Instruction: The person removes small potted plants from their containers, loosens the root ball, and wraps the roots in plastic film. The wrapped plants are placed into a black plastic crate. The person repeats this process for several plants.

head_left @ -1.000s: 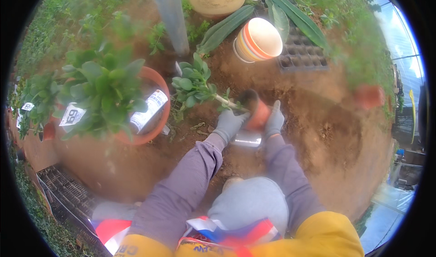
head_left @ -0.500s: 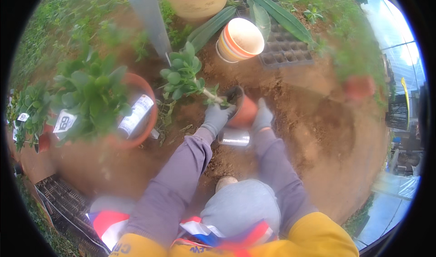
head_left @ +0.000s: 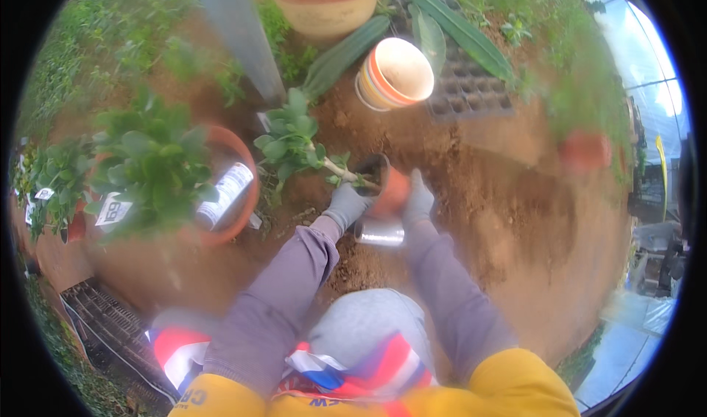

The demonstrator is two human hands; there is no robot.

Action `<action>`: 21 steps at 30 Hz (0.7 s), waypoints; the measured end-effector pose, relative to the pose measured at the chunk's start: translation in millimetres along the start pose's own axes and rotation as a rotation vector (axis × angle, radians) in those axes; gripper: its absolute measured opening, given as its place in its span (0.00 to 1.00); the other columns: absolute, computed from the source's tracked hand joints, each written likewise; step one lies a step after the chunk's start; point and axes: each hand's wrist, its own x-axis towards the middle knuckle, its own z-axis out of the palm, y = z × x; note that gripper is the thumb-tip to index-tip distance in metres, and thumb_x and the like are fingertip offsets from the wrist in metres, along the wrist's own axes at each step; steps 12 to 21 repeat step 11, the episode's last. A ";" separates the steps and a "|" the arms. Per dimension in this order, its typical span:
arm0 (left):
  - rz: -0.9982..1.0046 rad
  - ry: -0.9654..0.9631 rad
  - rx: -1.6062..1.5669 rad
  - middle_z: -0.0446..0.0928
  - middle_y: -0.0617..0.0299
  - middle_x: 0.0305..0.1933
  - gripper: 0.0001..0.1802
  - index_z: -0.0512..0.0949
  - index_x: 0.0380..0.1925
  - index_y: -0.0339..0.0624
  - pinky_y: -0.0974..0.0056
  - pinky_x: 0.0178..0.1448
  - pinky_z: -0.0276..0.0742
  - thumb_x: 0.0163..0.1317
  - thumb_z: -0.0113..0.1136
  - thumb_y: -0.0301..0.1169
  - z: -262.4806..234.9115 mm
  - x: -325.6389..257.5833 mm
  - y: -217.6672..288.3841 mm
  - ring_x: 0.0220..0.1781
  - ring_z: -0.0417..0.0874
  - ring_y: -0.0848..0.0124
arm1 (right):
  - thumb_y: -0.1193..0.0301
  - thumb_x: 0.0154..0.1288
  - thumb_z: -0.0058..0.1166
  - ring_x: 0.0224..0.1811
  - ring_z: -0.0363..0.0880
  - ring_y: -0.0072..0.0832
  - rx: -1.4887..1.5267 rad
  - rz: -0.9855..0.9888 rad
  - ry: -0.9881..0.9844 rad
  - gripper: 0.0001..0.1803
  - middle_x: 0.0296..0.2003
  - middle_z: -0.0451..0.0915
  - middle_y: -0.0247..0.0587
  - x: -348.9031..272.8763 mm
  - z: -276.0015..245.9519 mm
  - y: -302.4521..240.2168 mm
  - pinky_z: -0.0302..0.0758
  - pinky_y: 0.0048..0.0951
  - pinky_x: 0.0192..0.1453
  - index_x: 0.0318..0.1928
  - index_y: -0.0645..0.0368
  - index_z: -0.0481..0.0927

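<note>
Closest in are the person's bent knees in grey cloth and, below them, yellow sleeves with a red, white and blue cloth between. Both forearms in mauve sleeves run up from there to a small orange pot [head_left: 384, 187] tipped on its side over bare brown soil [head_left: 515, 218]. The left hand [head_left: 346, 205], in a grey glove, is curled around the pot's left side near its dark open mouth, fingers wrapped against the rim. The right hand [head_left: 417, 198], also gloved, is pressed against the pot's right side with the fingers closed on it, so the pot is gripped between the two. A leafy green plant [head_left: 291, 139] with a pale stem sticks out of the pot's mouth toward the upper left. Just below the hands a shiny metal cylinder [head_left: 379, 233] lies on the soil. To the left stands a large orange pot [head_left: 239, 189] holding a bushy green plant and white labels. Farther off, a cream and orange striped pot [head_left: 394, 75] lies on its side beside a black seedling tray [head_left: 471, 89], with a grey post [head_left: 236, 34] and a large tan planter [head_left: 324, 5] beyond.
</note>
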 end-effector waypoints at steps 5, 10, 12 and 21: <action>-0.071 -0.055 0.426 0.84 0.54 0.48 0.15 0.82 0.46 0.45 0.61 0.56 0.80 0.61 0.62 0.37 -1.6 -0.8 -5.0 0.49 0.85 0.59 | 0.58 0.71 0.57 0.45 0.81 0.34 0.432 0.231 0.061 0.21 0.46 0.83 0.44 -5.9 -10.4 -0.5 0.78 0.38 0.49 0.49 0.66 0.82; -0.165 -0.197 0.118 0.84 0.56 0.53 0.21 0.80 0.52 0.49 0.59 0.59 0.80 0.59 0.68 0.37 -12.4 -11.7 -3.8 0.54 0.84 0.58 | 0.54 0.71 0.56 0.41 0.79 0.37 0.277 0.186 0.300 0.23 0.40 0.84 0.45 -11.7 0.2 5.7 0.78 0.39 0.49 0.42 0.65 0.84; -0.223 -0.248 0.068 0.83 0.55 0.54 0.25 0.79 0.57 0.51 0.58 0.61 0.79 0.59 0.68 0.38 -18.1 -8.5 -3.1 0.57 0.83 0.57 | 0.54 0.71 0.56 0.41 0.79 0.37 0.260 0.185 0.303 0.23 0.40 0.84 0.45 -11.2 -1.8 8.6 0.78 0.39 0.49 0.42 0.65 0.84; -0.223 -0.248 0.068 0.83 0.55 0.54 0.25 0.79 0.57 0.51 0.58 0.61 0.79 0.59 0.68 0.38 -18.1 -8.5 -3.1 0.57 0.83 0.57 | 0.54 0.71 0.56 0.41 0.79 0.37 0.260 0.185 0.303 0.23 0.40 0.84 0.45 -11.2 -1.8 8.6 0.78 0.39 0.49 0.42 0.65 0.84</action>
